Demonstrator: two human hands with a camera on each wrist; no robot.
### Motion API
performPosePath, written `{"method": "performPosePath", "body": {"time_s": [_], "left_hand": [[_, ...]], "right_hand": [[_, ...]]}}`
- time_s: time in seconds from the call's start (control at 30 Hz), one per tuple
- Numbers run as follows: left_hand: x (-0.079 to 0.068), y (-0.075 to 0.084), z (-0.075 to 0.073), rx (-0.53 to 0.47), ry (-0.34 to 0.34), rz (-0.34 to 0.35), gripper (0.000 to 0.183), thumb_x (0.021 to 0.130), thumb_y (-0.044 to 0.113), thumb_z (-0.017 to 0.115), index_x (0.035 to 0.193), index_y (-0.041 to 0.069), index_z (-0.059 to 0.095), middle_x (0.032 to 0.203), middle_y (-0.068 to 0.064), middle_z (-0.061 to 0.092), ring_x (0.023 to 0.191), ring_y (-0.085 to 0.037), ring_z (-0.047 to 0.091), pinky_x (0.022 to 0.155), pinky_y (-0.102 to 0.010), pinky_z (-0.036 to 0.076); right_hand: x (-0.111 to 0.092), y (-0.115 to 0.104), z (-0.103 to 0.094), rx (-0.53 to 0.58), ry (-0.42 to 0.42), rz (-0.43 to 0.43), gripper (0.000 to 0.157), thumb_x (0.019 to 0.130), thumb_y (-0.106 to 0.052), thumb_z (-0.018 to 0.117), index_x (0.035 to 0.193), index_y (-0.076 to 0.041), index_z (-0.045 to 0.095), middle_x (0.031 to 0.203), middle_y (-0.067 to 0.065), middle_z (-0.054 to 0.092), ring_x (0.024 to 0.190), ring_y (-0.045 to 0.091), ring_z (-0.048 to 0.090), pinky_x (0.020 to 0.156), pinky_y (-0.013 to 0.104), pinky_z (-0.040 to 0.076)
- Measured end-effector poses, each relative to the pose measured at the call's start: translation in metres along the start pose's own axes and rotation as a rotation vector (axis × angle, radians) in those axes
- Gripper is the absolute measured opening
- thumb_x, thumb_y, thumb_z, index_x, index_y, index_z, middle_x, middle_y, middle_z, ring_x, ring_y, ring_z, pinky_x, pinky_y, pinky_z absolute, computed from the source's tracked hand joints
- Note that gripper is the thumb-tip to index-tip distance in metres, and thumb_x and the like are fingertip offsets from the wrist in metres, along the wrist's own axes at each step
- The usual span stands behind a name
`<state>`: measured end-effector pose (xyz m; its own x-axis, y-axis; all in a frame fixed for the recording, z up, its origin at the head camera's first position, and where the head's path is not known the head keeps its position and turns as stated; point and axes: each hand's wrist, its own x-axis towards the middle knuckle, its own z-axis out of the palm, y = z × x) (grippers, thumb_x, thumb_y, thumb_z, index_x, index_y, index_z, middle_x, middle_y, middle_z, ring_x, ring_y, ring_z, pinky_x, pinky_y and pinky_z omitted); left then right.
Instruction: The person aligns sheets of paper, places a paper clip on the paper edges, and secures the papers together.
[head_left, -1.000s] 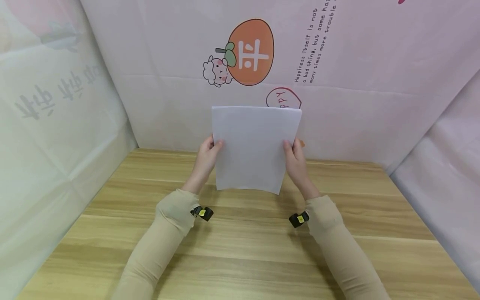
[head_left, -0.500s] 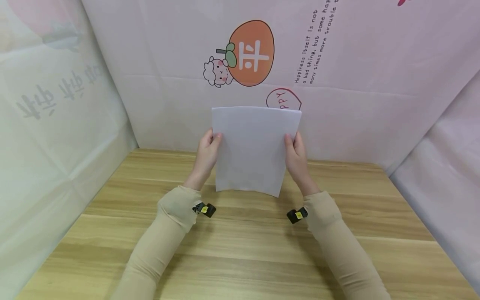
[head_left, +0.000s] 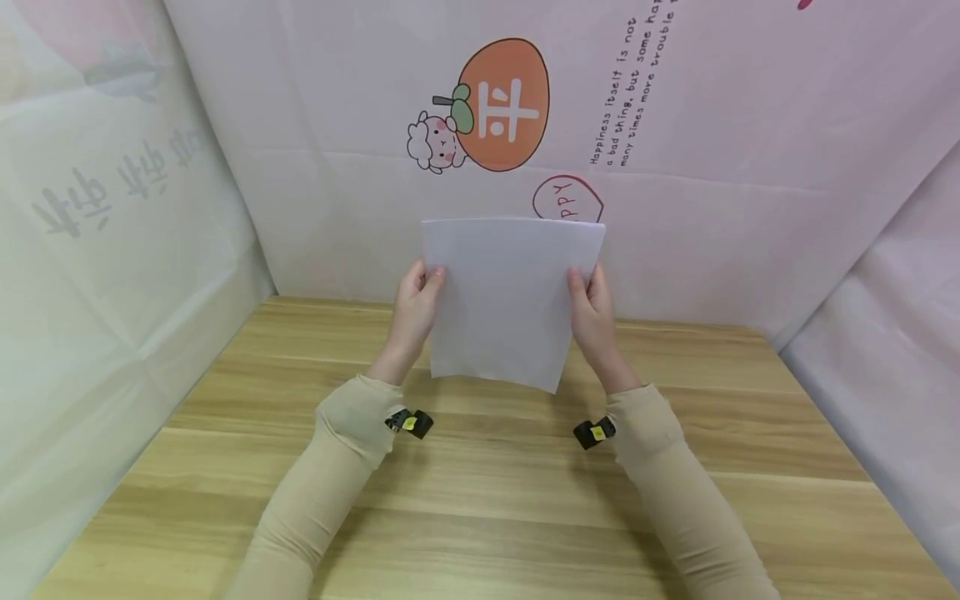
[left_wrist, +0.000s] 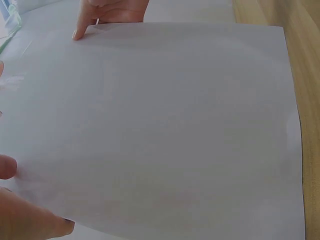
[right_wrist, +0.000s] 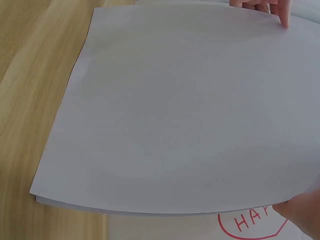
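White paper [head_left: 502, 308], blank on the face I see, is held up above the table's back part, slightly bowed. A second edge along its lower side in the right wrist view suggests more than one sheet. My left hand [head_left: 414, 312] grips the left edge, thumb on the near face and fingers behind. On the opposite edge, my right hand [head_left: 594, 321] holds it the same way. The fingers behind the paper are mostly hidden. In the left wrist view the right hand [left_wrist: 117, 11] shows at the far edge; the right wrist view shows the left hand [right_wrist: 270, 7] there.
A wood-grain table [head_left: 480, 500] lies beneath. Behind it hangs a pale printed cloth [head_left: 337, 100] with an orange fruit, a small sheep and lettering. More white cloth [head_left: 112, 275] closes the left side, and another [head_left: 892, 333] the right. Each wrist carries a small black camera [head_left: 416, 423].
Both hands have shifted slightly up along the paper's edges. The paper's top edge has dipped a little. Both hands keep their grip.
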<state>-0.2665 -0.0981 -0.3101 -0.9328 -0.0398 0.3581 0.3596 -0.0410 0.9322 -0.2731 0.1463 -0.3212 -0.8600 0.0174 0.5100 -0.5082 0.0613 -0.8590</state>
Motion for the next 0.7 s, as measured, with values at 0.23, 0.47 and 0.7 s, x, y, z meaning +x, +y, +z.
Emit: {"method": "performPosePath", "body": {"time_s": [0.23, 0.47, 0.7], "left_hand": [[0.000, 0.006, 0.000, -0.006, 0.000, 0.039, 0.034, 0.100, 0.018, 0.044, 0.128, 0.000, 0.050, 0.125, -0.015, 0.056, 0.114, -0.022, 0.052, 0.101, -0.040, 0.039], [0.006, 0.016, 0.004, -0.023, 0.038, 0.067, 0.030, 0.100, 0.022, 0.046, 0.119, -0.001, 0.053, 0.113, -0.006, 0.057, 0.106, -0.013, 0.051, 0.098, -0.031, 0.039], [0.013, 0.026, 0.010, 0.003, 0.096, 0.099, 0.023, 0.099, 0.024, 0.049, 0.087, 0.005, 0.047, 0.082, 0.001, 0.041, 0.081, -0.011, 0.041, 0.073, -0.024, 0.034]], "right_hand": [[0.002, -0.003, 0.001, 0.020, 0.010, -0.046, 0.039, 0.102, -0.027, 0.039, 0.135, -0.007, 0.038, 0.118, 0.002, 0.051, 0.107, 0.014, 0.052, 0.088, 0.026, 0.043], [0.007, -0.011, 0.003, 0.053, 0.040, -0.074, 0.038, 0.101, -0.027, 0.044, 0.134, -0.009, 0.040, 0.116, 0.002, 0.053, 0.104, 0.015, 0.053, 0.084, 0.025, 0.045], [0.013, -0.022, 0.006, 0.052, 0.076, -0.095, 0.032, 0.100, -0.022, 0.045, 0.129, -0.007, 0.043, 0.114, 0.001, 0.053, 0.102, 0.014, 0.052, 0.084, 0.024, 0.044]]}}
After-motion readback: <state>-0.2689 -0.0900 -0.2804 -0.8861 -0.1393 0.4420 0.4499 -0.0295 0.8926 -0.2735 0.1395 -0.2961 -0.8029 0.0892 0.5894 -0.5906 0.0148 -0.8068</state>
